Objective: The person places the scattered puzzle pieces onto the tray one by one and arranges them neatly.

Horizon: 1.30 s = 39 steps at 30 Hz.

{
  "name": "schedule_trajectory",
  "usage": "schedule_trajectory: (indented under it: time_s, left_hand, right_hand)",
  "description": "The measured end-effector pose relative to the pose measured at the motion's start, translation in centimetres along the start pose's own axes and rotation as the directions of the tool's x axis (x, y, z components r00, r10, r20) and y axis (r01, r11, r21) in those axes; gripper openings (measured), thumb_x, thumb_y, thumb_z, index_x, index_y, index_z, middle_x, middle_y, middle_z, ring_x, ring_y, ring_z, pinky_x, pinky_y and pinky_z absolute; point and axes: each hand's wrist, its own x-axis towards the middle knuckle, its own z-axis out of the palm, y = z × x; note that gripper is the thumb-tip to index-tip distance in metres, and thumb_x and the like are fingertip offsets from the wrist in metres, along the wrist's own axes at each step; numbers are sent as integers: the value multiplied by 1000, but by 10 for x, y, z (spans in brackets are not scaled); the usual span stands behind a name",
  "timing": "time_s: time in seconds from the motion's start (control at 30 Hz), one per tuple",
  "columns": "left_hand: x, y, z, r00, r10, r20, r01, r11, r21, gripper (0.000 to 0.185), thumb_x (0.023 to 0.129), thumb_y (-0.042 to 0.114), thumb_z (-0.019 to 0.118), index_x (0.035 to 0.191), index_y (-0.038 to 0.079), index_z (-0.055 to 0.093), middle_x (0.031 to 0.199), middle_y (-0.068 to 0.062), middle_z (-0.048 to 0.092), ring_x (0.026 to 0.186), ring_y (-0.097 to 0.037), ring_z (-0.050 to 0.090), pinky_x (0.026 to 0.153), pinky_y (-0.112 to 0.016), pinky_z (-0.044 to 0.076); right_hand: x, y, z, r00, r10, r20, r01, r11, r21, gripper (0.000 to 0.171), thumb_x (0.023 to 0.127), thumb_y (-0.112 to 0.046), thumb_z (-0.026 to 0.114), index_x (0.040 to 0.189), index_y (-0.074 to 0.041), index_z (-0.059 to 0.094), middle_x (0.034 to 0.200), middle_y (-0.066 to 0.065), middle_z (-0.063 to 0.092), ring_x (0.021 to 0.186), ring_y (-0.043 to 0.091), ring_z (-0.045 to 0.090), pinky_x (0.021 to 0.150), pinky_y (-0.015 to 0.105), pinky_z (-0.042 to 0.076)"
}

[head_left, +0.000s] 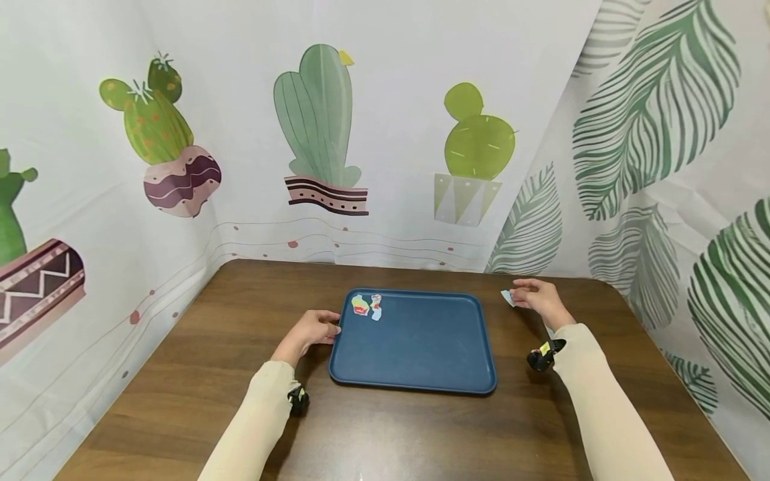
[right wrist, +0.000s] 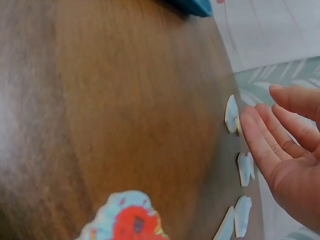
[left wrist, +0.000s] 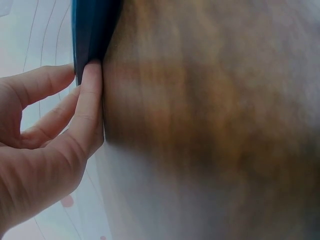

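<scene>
A dark blue rectangular tray (head_left: 412,341) lies on the table. Two irregular flat pieces with colourful prints, like puzzle pieces, sit in its far left corner: a yellow, red and green one (head_left: 360,306) and a narrower pale blue and red one (head_left: 376,308). My left hand (head_left: 309,331) pinches the tray's left rim, fingertips at its edge in the left wrist view. Right of the tray, my right hand (head_left: 537,298) reaches over the table, its fingertips right at a pale blue piece (right wrist: 231,115). In the right wrist view its fingers are extended, the thumb apart.
More pale pieces (right wrist: 245,169) lie along the table beside the right hand, and a pale blue and red piece (right wrist: 131,217) is nearer the wrist camera. The brown wooden table (head_left: 391,434) ends at a cloth backdrop (head_left: 397,167) printed with cacti and leaves.
</scene>
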Motion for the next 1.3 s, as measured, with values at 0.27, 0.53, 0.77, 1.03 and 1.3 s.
schedule_trajectory:
  time_s: [0.27,0.53,0.77,1.03,1.3]
  left_hand:
    - [-1,1,0,1000,-3,2,3,1000,-10,40,86,-7,61,125,-11,55,100,-21,65,79,-22,65,75,-38,58]
    - [-4,2,1,1000,-6,2,6,1000,-4,39,87,-7,61,125,-11,56,100,-21,65,81,-23,65,77,-39,58]
    - [-3,1,1,1000,-14,3,14,1000,2,38,87,-6,61,125,-11,55,99,-21,64,82,-23,65,77,-39,58]
    - [-4,-1,-2,999,32,42,-31,999,-22,39,84,-7,64,122,-12,57,94,-21,65,77,-22,65,73,-37,59]
    - [-4,3,0,1000,2,14,-1,1000,-5,42,85,-8,61,126,-13,53,102,-23,64,82,-23,65,76,-38,58]
  right_hand:
    - [4,12,5,1000,17,-24,-16,999,33,48,89,10,55,132,23,37,102,25,61,74,7,63,70,21,57]
    - [4,16,8,999,32,-44,-34,999,-39,50,87,13,57,131,24,36,83,12,64,69,4,64,66,19,56]
    - [6,19,10,997,61,-47,-64,996,-57,49,88,15,54,131,26,35,137,43,33,66,-3,59,65,17,56]
    - [7,20,12,995,38,-97,-47,994,-97,46,86,14,59,127,23,42,95,32,59,64,4,61,63,20,56]
    - [5,17,13,985,40,-168,-61,990,-125,44,83,12,64,124,16,48,94,23,56,68,9,58,64,21,57]
